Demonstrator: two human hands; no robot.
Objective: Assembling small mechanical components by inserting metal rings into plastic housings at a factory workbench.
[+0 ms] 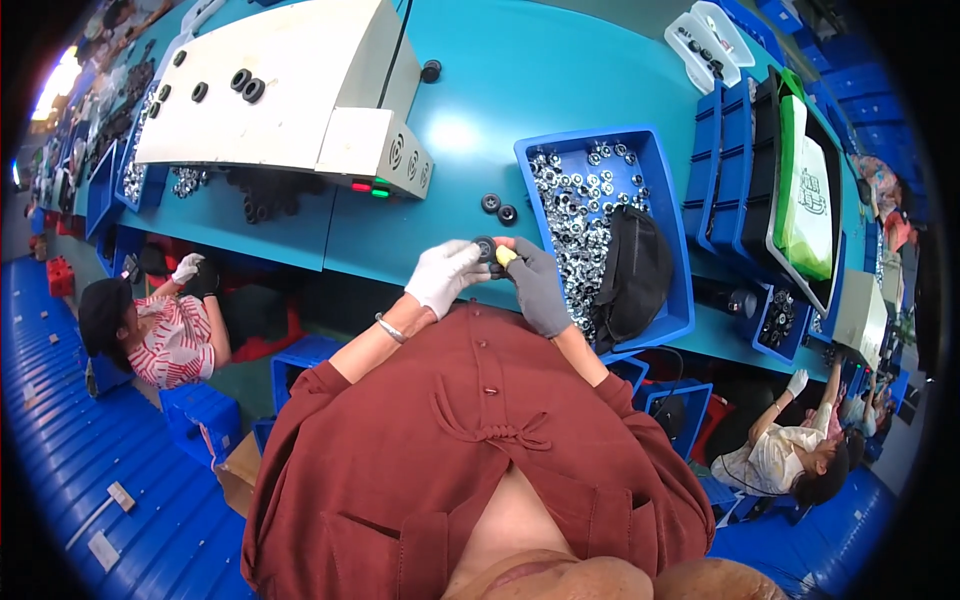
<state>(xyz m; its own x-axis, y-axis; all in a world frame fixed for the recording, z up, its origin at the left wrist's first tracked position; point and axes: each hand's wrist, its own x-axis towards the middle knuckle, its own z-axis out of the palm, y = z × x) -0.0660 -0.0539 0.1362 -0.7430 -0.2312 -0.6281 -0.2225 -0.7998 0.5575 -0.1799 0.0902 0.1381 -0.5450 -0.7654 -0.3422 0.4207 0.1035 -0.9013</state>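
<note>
A small black wheel [486, 249] with a grey centre is held up at the table's near edge, in front of my chest. My left hand [446, 279], in a white glove, pinches it from the left. From the right my right hand [540, 291], in a dark grey glove with yellow and reddish fingertips, closes on its side. Dark bits below the wheel are partly hidden by the fingers. Two more black wheels [507, 214] lie on the table just beyond my hands. Right of them stands a blue bin [680, 262] of shiny metal parts, with a black pouch [636, 262] on top.
A cream machine housing [260, 80] stands at the left with several black wheels on it and red and green buttons. Stacked blue trays [705, 165] and a green-and-white bag [803, 200] are at the right. Co-workers sit on both sides.
</note>
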